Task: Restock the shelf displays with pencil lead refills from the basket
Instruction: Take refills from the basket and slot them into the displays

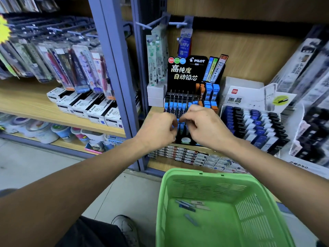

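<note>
Both hands worked at the front of the black Pilot lead display (191,97) on the wooden shelf (154,111). The left hand (158,130) had its fingers curled inward; what it held, if anything, could not be told, since its palm faced away. The right hand (203,125) pinched thumb and forefinger together just above the blue-capped refill cases (179,106); a small blue case appeared to sit at the fingertips, though motion blur left this uncertain. The green basket (204,182) stood below the shelf, with a few loose refills (190,205) lying on its floor. The step in hand was judged to be seating one case in a slot. Done well, it called for matching cap colour to the row, holding the case upright, and steadying neighbouring cases with the left hand.
</note>
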{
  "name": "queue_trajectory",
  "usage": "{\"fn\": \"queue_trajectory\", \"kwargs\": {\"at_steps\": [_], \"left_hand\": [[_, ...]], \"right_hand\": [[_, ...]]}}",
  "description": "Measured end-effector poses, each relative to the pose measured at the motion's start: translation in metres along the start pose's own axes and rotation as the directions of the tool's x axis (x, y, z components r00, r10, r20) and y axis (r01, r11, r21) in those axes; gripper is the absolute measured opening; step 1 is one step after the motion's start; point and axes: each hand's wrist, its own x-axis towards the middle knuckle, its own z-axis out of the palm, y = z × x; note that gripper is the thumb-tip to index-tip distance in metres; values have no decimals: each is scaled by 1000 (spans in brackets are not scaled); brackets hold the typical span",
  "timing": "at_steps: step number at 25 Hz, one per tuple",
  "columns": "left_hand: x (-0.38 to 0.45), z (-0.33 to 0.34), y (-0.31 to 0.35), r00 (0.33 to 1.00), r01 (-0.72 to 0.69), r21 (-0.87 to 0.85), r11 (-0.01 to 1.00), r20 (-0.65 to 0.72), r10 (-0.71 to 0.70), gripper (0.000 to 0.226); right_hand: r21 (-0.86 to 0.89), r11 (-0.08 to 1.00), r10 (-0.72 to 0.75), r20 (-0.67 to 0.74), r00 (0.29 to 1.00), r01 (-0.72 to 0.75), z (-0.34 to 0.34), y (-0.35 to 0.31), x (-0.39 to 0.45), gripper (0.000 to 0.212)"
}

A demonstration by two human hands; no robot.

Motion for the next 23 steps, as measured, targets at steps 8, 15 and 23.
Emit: {"fn": "queue_trajectory", "kwargs": {"at_steps": [8, 15, 23], "left_hand": [[-37, 101, 65, 915, -133, 153, 979, 399, 62, 12], [-61, 223, 47, 710, -165, 270, 949, 700, -76, 13], [-86, 334, 0, 696, -225, 386, 895, 707, -130, 52]], "right_hand": [[-116, 939, 342, 390, 855, -323, 36, 42, -133, 30], [-178, 843, 508, 571, 645, -507, 133, 90, -227, 34], [-237, 889, 444, 649, 618, -391, 225, 108, -253, 47]]}}
